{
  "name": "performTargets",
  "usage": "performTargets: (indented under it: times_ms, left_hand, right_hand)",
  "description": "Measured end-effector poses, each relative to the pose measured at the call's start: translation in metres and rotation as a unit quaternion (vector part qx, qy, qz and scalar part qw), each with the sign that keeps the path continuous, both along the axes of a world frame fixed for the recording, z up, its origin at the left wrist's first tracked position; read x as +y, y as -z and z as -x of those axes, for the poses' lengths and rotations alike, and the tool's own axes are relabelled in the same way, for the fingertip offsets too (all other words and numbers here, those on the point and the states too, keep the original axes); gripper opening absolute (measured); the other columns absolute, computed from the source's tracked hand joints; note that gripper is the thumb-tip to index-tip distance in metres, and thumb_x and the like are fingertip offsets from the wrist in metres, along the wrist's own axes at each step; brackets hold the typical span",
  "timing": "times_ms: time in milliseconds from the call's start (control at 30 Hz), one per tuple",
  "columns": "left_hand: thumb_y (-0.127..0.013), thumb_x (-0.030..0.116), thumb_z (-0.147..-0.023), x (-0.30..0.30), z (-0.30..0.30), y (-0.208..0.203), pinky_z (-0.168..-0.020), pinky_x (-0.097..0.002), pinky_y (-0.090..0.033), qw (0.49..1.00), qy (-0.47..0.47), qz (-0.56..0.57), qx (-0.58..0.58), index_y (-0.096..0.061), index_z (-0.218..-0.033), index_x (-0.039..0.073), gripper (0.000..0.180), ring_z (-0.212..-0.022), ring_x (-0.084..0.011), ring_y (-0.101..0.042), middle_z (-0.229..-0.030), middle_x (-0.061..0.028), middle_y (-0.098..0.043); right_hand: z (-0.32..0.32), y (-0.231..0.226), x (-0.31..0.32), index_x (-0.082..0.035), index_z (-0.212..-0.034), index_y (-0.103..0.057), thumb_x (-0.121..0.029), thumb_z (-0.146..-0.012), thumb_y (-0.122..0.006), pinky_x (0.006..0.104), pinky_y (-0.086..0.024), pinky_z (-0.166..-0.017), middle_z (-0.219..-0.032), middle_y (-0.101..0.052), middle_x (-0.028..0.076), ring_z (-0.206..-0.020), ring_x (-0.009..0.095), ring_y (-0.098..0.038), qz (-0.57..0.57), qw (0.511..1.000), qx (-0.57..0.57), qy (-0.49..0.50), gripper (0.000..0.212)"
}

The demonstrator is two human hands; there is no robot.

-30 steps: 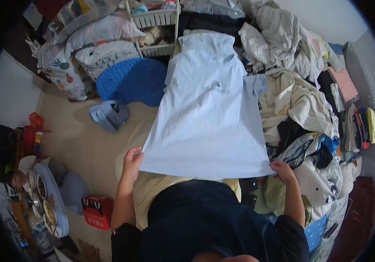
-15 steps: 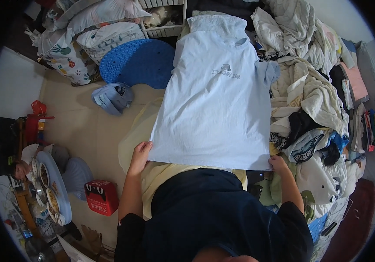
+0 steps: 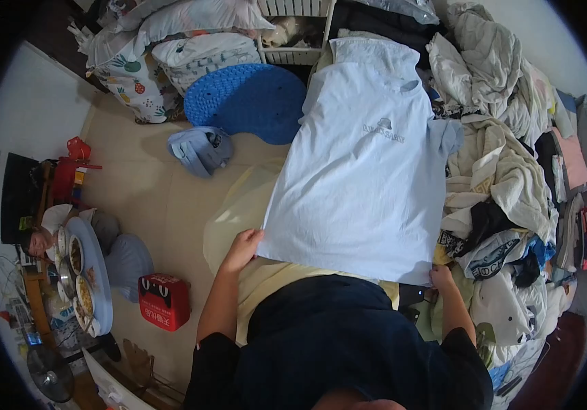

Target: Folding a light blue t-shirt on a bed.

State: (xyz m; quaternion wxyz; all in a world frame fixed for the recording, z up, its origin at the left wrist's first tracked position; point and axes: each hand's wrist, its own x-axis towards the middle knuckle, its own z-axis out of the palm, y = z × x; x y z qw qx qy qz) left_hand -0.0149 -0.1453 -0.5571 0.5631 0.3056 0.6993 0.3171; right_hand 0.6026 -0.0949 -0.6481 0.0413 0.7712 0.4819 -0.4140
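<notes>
A pale blue T-shirt [image 3: 355,198] lies spread in front of me, its collar at the far end and a small dark print on its chest. My left hand [image 3: 242,250] pinches the left corner of its hem. At the right corner of the hem, my right hand [image 3: 440,276] has its fingers closed on the cloth. Between both hands the hem runs fairly straight. Under and beside the shirt shows a pale yellow cloth [image 3: 239,205]. Some light wrinkles cross the shirt's body, and its right sleeve lies near the heaped clothes.
Heaped clothes [image 3: 505,157] flank the shirt on the right, with folded garments [image 3: 574,236] beyond. A blue oval board [image 3: 246,102] and a blue-grey bag [image 3: 201,150] lie on the left floor. A red box [image 3: 164,302] stands near a table [image 3: 102,273] with dishes, where another person sits.
The whole scene has shifted to the right and turned slightly in the view. Both hands still hold the hem corners, and the shirt stays spread.
</notes>
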Motion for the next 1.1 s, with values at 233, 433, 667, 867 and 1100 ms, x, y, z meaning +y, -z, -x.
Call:
performTargets:
  times_ms: [233,433,667,867,1100]
  left_hand:
    - [-0.052,0.030,-0.095,-0.010,0.003,-0.013,-0.045,-0.0245,-0.036,1.000,-0.014,0.005,0.000,-0.056,-0.081,0.005,0.029,-0.050,-0.0070,-0.041,-0.063,0.0025,-0.047]
    - [-0.053,0.031,-0.094,-0.005,0.004,0.003,-0.047,-0.0248,-0.037,0.998,0.012,0.059,-0.006,-0.059,-0.087,0.003,0.029,-0.054,-0.0067,-0.043,-0.065,0.0024,-0.049]
    - [-0.054,0.029,-0.089,0.010,-0.008,0.028,-0.068,-0.0410,-0.045,0.968,0.146,-0.004,0.202,-0.060,-0.083,-0.006,0.036,-0.071,-0.0327,-0.059,-0.077,-0.0237,-0.060]
    - [-0.060,0.025,-0.085,0.016,0.004,0.026,-0.069,-0.0370,-0.047,0.977,0.132,0.023,0.168,-0.062,-0.086,-0.003,0.029,-0.075,-0.0276,-0.062,-0.079,-0.0185,-0.064]
    - [-0.063,0.025,-0.084,0.067,0.024,0.039,-0.072,-0.0314,-0.048,0.974,-0.031,-0.103,0.200,-0.062,-0.094,-0.001,0.028,-0.079,-0.0208,-0.062,-0.085,-0.0130,-0.065]
  right_hand:
    - [-0.010,-0.010,0.006,0.009,-0.093,-0.059,-0.008,-0.084,-0.053,0.0355,-0.055,-0.047,-0.070,-0.061,0.016,-0.054,0.024,-0.061,0.080,0.996,-0.021,-0.020,0.021]
    - [0.015,-0.007,0.007,0.007,-0.105,-0.055,-0.016,-0.087,-0.051,0.0414,-0.057,-0.059,-0.090,-0.064,0.023,-0.072,0.033,-0.067,0.044,0.981,-0.097,-0.162,0.030]
    - [0.058,-0.023,0.010,0.001,-0.108,-0.057,-0.028,-0.090,-0.048,0.0456,-0.049,-0.086,-0.110,-0.062,0.022,-0.103,0.037,-0.060,0.048,0.956,-0.193,-0.218,0.036]
    - [0.074,-0.049,0.042,-0.005,-0.108,-0.065,-0.031,-0.086,-0.049,0.0419,-0.048,-0.090,-0.115,-0.062,0.018,-0.108,0.032,-0.059,0.140,0.914,-0.223,-0.309,0.038]
    - [0.161,-0.111,0.147,-0.004,-0.088,-0.066,-0.037,-0.082,-0.057,0.0451,-0.049,-0.078,-0.089,-0.066,0.020,-0.089,0.037,-0.062,-0.091,0.934,-0.149,-0.310,0.035]
